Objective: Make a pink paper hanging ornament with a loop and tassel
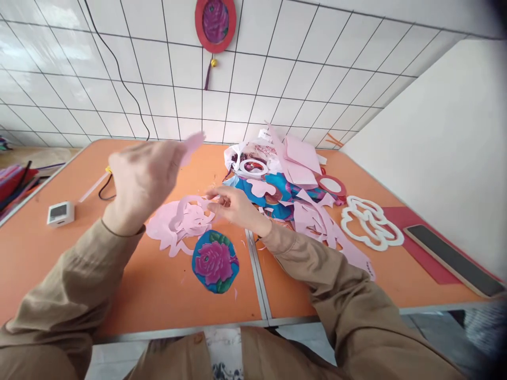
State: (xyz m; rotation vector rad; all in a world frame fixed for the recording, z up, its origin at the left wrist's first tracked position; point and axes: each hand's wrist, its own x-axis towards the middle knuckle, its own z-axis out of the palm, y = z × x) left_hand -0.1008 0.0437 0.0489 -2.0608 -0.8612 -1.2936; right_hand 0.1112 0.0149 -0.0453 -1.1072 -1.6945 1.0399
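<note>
Raised above the left half of the table, my left hand [144, 177] is closed on a piece of pink paper [193, 146], which sticks out past its fingertips. My right hand [233, 206] is lower, at the right edge of a heap of pink paper scraps [182, 221]. Its thumb and fingers are slightly apart, and nothing plain shows between them. Nearer to me lies a round blue fabric piece with a purple rose [216, 261], flat on the orange table [158, 295].
Behind my right hand are blue patterned fabric [283, 184], folded pink sheets [301, 155] and a white oval ring [254, 167]. White cloud-shaped outlines [370, 224] and a dark slab [451, 258] lie right. A small white device [60, 214] stands left.
</note>
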